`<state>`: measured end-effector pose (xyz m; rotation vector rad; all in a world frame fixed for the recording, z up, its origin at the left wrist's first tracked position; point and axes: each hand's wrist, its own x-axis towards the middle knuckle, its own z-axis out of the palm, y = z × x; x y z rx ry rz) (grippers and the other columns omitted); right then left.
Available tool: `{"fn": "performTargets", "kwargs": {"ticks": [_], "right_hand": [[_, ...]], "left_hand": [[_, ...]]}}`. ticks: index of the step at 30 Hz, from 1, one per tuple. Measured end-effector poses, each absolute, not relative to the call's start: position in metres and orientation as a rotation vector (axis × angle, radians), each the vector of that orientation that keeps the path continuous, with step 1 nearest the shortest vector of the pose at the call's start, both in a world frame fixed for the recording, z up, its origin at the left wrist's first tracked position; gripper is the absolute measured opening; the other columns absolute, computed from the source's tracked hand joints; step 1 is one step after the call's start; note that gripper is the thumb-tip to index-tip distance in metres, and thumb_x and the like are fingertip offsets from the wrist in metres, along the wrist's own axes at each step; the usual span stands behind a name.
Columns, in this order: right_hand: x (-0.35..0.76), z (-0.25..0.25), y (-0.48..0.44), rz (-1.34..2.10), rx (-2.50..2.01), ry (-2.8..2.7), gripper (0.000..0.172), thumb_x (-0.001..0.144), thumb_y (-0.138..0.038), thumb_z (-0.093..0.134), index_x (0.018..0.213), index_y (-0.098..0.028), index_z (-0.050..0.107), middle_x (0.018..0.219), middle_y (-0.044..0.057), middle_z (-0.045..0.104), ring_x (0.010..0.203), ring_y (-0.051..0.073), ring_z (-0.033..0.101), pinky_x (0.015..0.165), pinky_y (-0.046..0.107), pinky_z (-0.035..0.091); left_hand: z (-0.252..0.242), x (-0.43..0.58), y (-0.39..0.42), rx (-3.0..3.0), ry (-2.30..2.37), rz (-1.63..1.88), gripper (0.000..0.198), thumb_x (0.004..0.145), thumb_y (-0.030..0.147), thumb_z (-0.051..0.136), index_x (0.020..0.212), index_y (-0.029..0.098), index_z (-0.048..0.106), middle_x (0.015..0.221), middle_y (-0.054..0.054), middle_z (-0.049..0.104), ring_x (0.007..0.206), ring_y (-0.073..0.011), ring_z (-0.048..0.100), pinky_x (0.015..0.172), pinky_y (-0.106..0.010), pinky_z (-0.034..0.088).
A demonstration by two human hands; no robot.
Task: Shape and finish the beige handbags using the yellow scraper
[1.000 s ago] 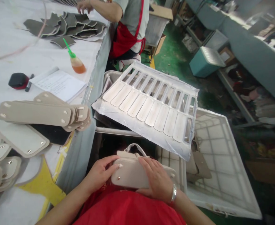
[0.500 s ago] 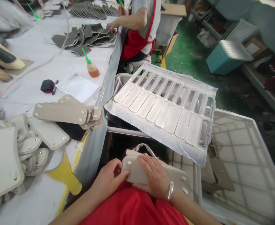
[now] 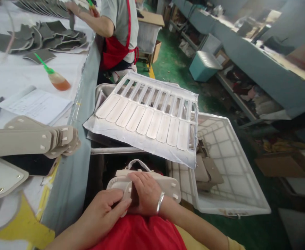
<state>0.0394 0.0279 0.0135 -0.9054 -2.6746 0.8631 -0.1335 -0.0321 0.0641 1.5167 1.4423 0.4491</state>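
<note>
A beige bag [image 3: 168,183] with a curved handle rests on my lap, over a red apron [image 3: 142,232]. My left hand [image 3: 107,208] pinches a loose flap at the bag's left end between thumb and fingers. My right hand [image 3: 144,192], with a silver bracelet at the wrist, reaches into the bag behind that flap, its fingers curled and partly hidden inside.
A slotted white rack [image 3: 147,118] of beige strips lies tilted over a metal tray. A white crate [image 3: 230,166] holds beige pieces at right. Stacked beige panels [image 3: 30,139], papers [image 3: 35,104] and a glue bottle [image 3: 56,78] sit on the table at left. Another person in a red apron [image 3: 116,34] works further along.
My left hand has peeled the bag's end flap open and my right hand has slipped from the top of the bag into it. The view has swung to the right.
</note>
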Motion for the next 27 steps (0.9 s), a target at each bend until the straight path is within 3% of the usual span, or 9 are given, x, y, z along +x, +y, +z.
{"fn": "performTargets", "kwargs": {"ticks": [8, 14, 19, 24, 27], "right_hand": [[0.083, 0.007, 0.022, 0.605, -0.919, -2.514, 0.084, 0.060, -0.046, 0.059, 0.129, -0.008, 0.031, 0.110, 0.017, 0.054, 0.101, 0.030, 0.051, 0.090, 0.046, 0.039], [0.072, 0.006, 0.030, 0.717, -0.780, -2.618, 0.086, 0.061, -0.044, 0.058, 0.132, -0.008, 0.026, 0.124, 0.019, 0.046, 0.115, 0.030, 0.042, 0.097, 0.047, 0.033], [0.086, 0.003, 0.020, 0.661, -0.835, -2.370, 0.077, 0.064, -0.045, 0.054, 0.128, -0.012, 0.027, 0.109, 0.015, 0.054, 0.104, 0.030, 0.051, 0.089, 0.044, 0.042], [0.099, -0.001, 0.007, 0.334, -1.042, -2.284, 0.090, 0.063, -0.053, 0.056, 0.133, -0.010, 0.019, 0.109, 0.019, 0.054, 0.103, 0.040, 0.051, 0.086, 0.051, 0.041], [0.094, 0.000, 0.016, 0.455, -0.908, -2.493, 0.098, 0.061, -0.060, 0.057, 0.135, -0.009, 0.020, 0.115, 0.019, 0.052, 0.104, 0.036, 0.049, 0.091, 0.051, 0.037]], "left_hand": [[0.065, -0.128, -0.027, 1.658, 1.384, 0.627, 0.034, 0.088, 0.029, 0.039, 0.057, 0.018, 0.041, 0.057, 0.003, 0.043, 0.054, -0.0097, 0.039, 0.053, -0.024, 0.029], [0.071, -0.118, -0.028, 1.629, 1.323, 0.652, 0.035, 0.088, 0.029, 0.039, 0.056, 0.018, 0.044, 0.057, 0.001, 0.045, 0.054, -0.0106, 0.040, 0.053, -0.024, 0.030], [0.107, -0.092, 0.004, 1.699, 1.008, 0.571, 0.037, 0.090, 0.031, 0.032, 0.064, 0.019, 0.055, 0.067, -0.003, 0.056, 0.064, -0.0139, 0.048, 0.065, -0.026, 0.037], [0.098, -0.110, -0.007, 1.652, 1.163, 0.649, 0.036, 0.089, 0.033, 0.035, 0.062, 0.018, 0.054, 0.062, -0.001, 0.051, 0.060, -0.0127, 0.045, 0.061, -0.024, 0.037], [0.073, -0.134, -0.030, 1.499, 1.474, 0.691, 0.036, 0.088, 0.035, 0.039, 0.057, 0.017, 0.048, 0.058, 0.001, 0.046, 0.055, -0.0104, 0.042, 0.054, -0.021, 0.033]]}}
